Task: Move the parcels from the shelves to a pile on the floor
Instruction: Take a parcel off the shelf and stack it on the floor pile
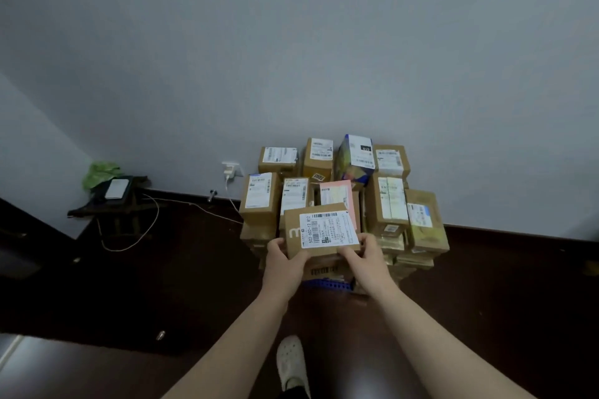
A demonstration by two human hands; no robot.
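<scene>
Free floor (194, 285) left of pile (259, 201) (cable (158, 215))

Bare left hand (285, 261) and right hand (366, 257), with left forearm (233, 343) and right forearm (437, 334) bare to the frame edge. One white clog (291, 363) with round vent holes. Dark fabric (293, 393) at the ankle, sock or trouser hem unclear.

Arms outstretched, left hand (285, 257), right hand (368, 253), both gripping parcel (327, 230)
</scene>
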